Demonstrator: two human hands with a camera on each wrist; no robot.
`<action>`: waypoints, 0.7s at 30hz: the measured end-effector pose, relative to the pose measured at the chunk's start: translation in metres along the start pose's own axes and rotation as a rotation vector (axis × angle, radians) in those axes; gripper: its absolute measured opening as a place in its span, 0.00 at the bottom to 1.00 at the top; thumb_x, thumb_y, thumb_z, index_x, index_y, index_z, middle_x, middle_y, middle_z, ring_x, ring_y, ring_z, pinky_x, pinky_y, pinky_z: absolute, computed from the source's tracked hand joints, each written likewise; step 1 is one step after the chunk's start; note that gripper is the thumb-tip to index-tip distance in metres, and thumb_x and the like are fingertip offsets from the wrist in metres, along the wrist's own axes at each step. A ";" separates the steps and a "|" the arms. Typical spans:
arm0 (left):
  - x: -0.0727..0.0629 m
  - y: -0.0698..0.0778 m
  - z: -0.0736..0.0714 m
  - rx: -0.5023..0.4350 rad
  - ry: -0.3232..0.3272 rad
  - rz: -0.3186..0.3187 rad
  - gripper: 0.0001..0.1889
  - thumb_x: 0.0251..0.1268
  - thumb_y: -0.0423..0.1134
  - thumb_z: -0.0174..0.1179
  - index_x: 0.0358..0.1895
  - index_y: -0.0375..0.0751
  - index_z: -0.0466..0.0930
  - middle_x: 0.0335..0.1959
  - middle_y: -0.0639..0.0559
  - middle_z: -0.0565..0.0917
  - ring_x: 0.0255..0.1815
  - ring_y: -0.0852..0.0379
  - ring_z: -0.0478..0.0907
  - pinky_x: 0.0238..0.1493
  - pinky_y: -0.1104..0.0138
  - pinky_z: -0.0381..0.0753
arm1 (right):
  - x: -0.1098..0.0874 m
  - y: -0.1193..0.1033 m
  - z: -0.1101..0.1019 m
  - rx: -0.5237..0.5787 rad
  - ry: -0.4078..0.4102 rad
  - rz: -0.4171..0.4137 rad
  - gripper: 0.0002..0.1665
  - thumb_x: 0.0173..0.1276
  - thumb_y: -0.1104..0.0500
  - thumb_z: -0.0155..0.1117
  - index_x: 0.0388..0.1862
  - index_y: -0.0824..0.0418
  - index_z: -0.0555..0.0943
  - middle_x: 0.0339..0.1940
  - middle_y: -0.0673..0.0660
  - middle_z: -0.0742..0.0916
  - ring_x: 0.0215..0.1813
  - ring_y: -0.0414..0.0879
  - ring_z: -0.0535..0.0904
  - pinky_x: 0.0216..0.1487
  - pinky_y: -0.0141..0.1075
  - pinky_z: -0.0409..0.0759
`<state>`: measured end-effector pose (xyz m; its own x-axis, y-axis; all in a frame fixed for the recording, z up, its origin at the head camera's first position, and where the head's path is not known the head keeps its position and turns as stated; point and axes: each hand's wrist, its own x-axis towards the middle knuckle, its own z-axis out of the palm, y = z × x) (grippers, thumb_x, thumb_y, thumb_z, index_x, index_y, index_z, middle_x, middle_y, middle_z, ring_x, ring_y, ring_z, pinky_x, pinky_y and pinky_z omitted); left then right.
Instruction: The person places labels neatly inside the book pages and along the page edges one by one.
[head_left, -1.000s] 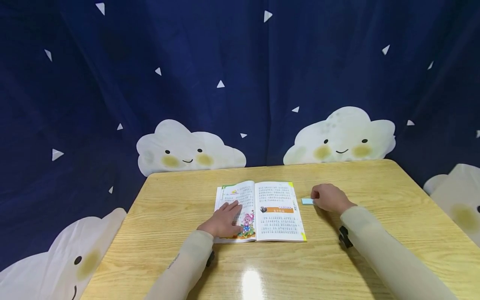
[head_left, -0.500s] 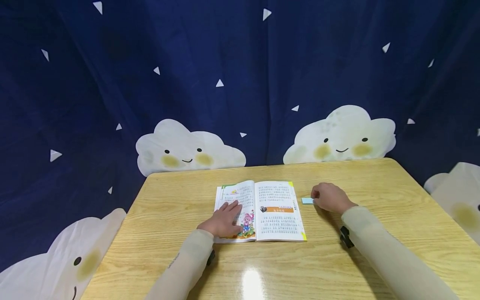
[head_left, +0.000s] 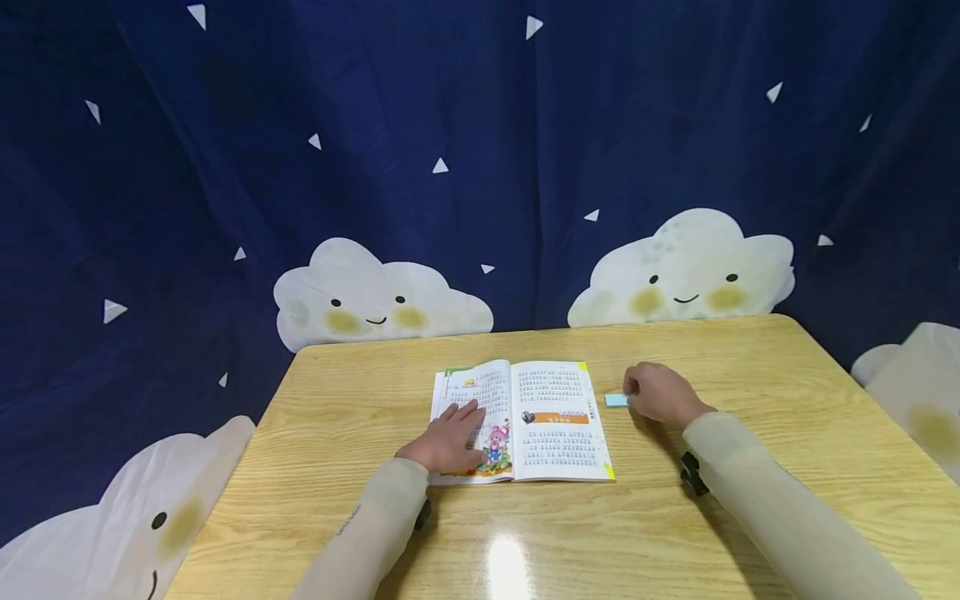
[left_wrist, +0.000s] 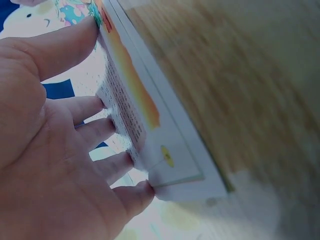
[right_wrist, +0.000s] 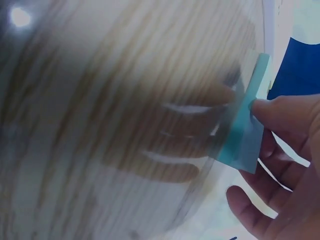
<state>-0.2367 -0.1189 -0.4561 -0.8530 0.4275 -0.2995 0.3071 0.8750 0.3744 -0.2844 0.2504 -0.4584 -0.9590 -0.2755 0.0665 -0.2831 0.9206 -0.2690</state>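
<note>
An open book with printed text and a cartoon figure lies flat on the wooden table. My left hand rests on its left page, fingers spread and fairly straight; in the left wrist view the fingertips touch the paper near the page's edge. Right of the book, my right hand pinches one end of a small light-blue rectangular piece. The right wrist view shows this piece with a teal strip along it, the thumb on one side and the other fingers loosely curled behind.
The pale wooden table has rounded far corners and a bright light reflection near the front. Behind it hangs a dark blue curtain with white triangles and smiling clouds. Black wrist straps show below the sleeves.
The head view shifts very slightly. Both hands, the book and the light-blue piece keep their places.
</note>
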 end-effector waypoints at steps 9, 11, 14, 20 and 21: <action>0.000 0.001 -0.001 -0.003 0.002 -0.008 0.40 0.66 0.50 0.60 0.79 0.45 0.55 0.82 0.49 0.52 0.83 0.39 0.46 0.79 0.40 0.53 | 0.000 -0.002 -0.004 0.020 -0.040 0.011 0.04 0.59 0.65 0.63 0.26 0.58 0.79 0.24 0.52 0.81 0.29 0.45 0.71 0.32 0.35 0.69; 0.000 0.001 -0.002 -0.004 0.000 -0.007 0.40 0.66 0.50 0.60 0.79 0.45 0.55 0.83 0.49 0.52 0.83 0.39 0.46 0.79 0.40 0.53 | 0.001 -0.003 -0.005 0.020 -0.046 0.022 0.03 0.58 0.65 0.63 0.26 0.59 0.79 0.25 0.52 0.81 0.29 0.46 0.71 0.32 0.36 0.69; -0.001 0.001 -0.002 -0.010 -0.002 -0.005 0.40 0.66 0.50 0.60 0.79 0.45 0.55 0.83 0.49 0.52 0.83 0.39 0.45 0.79 0.39 0.52 | 0.002 -0.003 -0.006 0.009 -0.059 0.032 0.03 0.58 0.64 0.64 0.26 0.59 0.80 0.24 0.52 0.82 0.28 0.46 0.70 0.31 0.36 0.68; -0.001 0.001 -0.002 -0.009 -0.005 -0.005 0.40 0.67 0.50 0.59 0.79 0.46 0.54 0.83 0.50 0.51 0.83 0.39 0.45 0.79 0.40 0.51 | 0.004 -0.003 -0.011 -0.003 -0.114 0.037 0.04 0.59 0.64 0.63 0.26 0.57 0.81 0.26 0.53 0.84 0.28 0.47 0.72 0.31 0.37 0.71; -0.001 0.001 -0.001 -0.008 -0.007 -0.005 0.40 0.67 0.50 0.59 0.79 0.46 0.54 0.83 0.50 0.51 0.83 0.39 0.44 0.80 0.41 0.51 | 0.004 -0.004 -0.012 0.003 -0.127 0.041 0.04 0.59 0.65 0.63 0.26 0.57 0.81 0.26 0.53 0.84 0.29 0.47 0.73 0.31 0.37 0.71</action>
<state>-0.2363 -0.1187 -0.4543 -0.8517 0.4243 -0.3075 0.2989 0.8754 0.3799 -0.2870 0.2495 -0.4458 -0.9602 -0.2710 -0.0672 -0.2438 0.9311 -0.2714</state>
